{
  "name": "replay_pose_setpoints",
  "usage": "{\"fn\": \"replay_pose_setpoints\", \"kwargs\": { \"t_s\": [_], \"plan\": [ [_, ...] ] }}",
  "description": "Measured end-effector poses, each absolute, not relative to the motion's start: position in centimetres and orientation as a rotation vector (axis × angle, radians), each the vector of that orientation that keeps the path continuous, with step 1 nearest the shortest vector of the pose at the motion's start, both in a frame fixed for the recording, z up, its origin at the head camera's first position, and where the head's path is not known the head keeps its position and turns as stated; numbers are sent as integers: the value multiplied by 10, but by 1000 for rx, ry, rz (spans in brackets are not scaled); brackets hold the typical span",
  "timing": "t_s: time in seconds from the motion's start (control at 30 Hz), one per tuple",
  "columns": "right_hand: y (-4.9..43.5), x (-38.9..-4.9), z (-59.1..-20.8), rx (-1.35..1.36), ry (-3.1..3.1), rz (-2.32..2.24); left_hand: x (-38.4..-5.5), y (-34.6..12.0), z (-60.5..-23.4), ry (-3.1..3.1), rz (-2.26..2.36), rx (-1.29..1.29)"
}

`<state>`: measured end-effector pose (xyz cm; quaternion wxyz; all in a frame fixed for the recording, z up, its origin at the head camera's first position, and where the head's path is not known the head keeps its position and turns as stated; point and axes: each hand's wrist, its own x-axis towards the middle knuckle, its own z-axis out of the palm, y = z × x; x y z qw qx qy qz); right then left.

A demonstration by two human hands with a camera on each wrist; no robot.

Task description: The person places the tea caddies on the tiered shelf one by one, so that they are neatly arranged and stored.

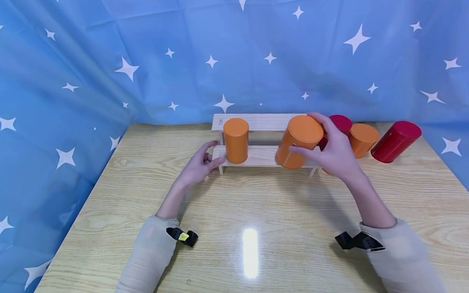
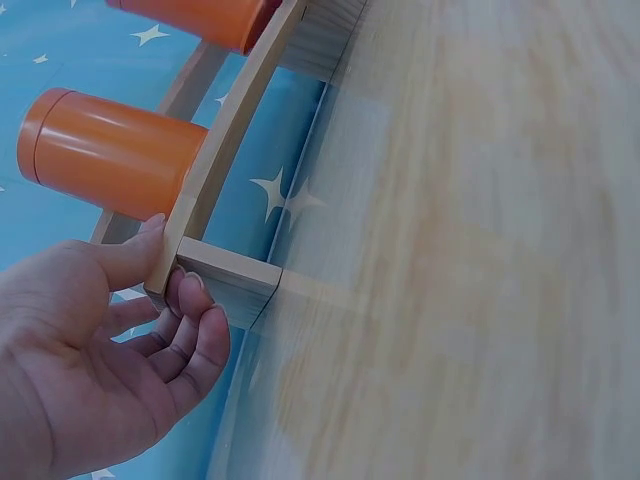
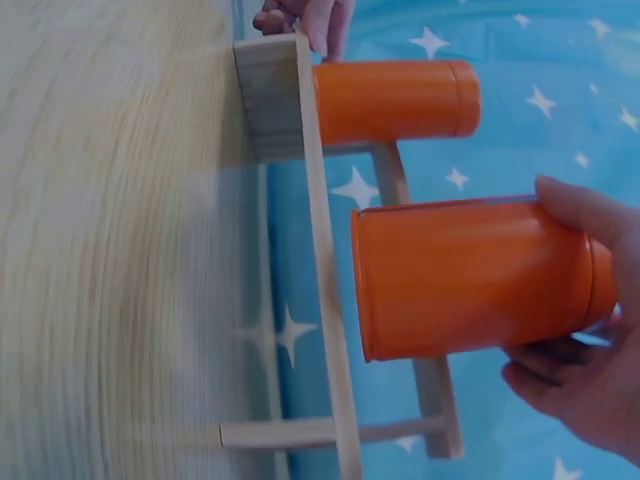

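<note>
My left hand (image 1: 197,164) pinches the left end of the lower board of a two-step wooden rack (image 1: 263,156), thumb on top and fingers curled beneath. Right beside that thumb, an orange canister (image 1: 236,142) stands upright on the lower board. Toward the board's right end, my right hand (image 1: 337,152) grips a second orange canister (image 1: 296,142) near its lidded top, thumb on one side and fingers round the other. In the right wrist view, a narrow gap shows between the held canister's base (image 3: 362,285) and the board (image 3: 325,230).
Behind and right of my right hand stand a red canister (image 1: 340,123), an orange canister (image 1: 362,138) and another red canister (image 1: 395,141), some partly hidden by the hand. The rack's raised back board (image 1: 272,122) runs close to the blue star-patterned cloth (image 1: 207,33). A pale wooden table (image 1: 148,160) lies underneath.
</note>
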<state>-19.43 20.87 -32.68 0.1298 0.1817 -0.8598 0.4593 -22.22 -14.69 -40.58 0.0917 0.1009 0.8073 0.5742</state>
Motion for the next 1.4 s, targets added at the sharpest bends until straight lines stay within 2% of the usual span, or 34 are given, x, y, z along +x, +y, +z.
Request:
{"fn": "replay_pose_setpoints", "kwargs": {
  "t_s": [0.73, 1.4],
  "plan": [
    [161, -220, -336, 596, -2531, 1443, -222, -147, -406, 2383, 1715, 284],
    [160, -216, -331, 592, -2560, 1483, -223, -147, -407, 2400, 1708, 286]
  ]
}}
